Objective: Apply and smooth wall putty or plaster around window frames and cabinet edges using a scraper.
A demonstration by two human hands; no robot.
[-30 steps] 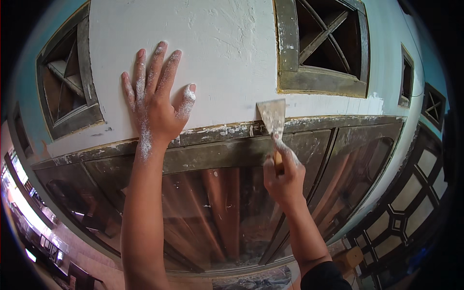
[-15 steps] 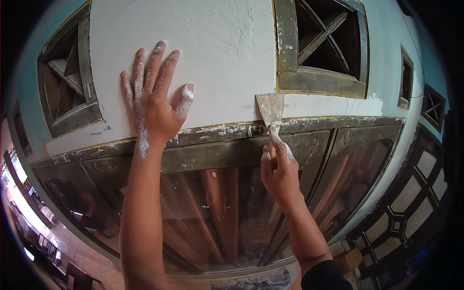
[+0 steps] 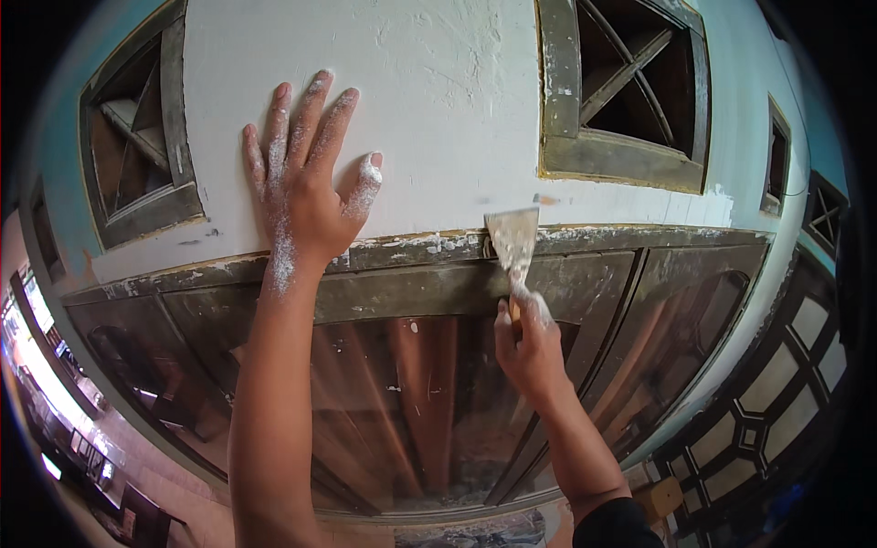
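Note:
My left hand (image 3: 315,192), dusted with white powder, lies flat on the white wall (image 3: 420,128) with its fingers spread. In my right hand (image 3: 530,347) is a putty knife (image 3: 513,239), its wide blade pointing up and spotted with white. The blade lies in front of the dark wooden frame's top rail (image 3: 402,248), with its edge near the lower part of the wall. Just above the blade, small brownish and grey marks (image 3: 546,199) show on the wall. My right fingers wrap the handle and hide most of it.
Dark wooden vents with crossed slats sit at the upper right (image 3: 630,91) and upper left (image 3: 137,137). Glass panes (image 3: 425,393) fill the frame below the rail. A panelled dark door (image 3: 767,393) stands at the right, and furniture (image 3: 146,521) at the lower left.
The putty knife has moved down from the wall below the right vent to the rail. Marks now show where the blade was. My left hand stays on the wall; the view has shifted slightly.

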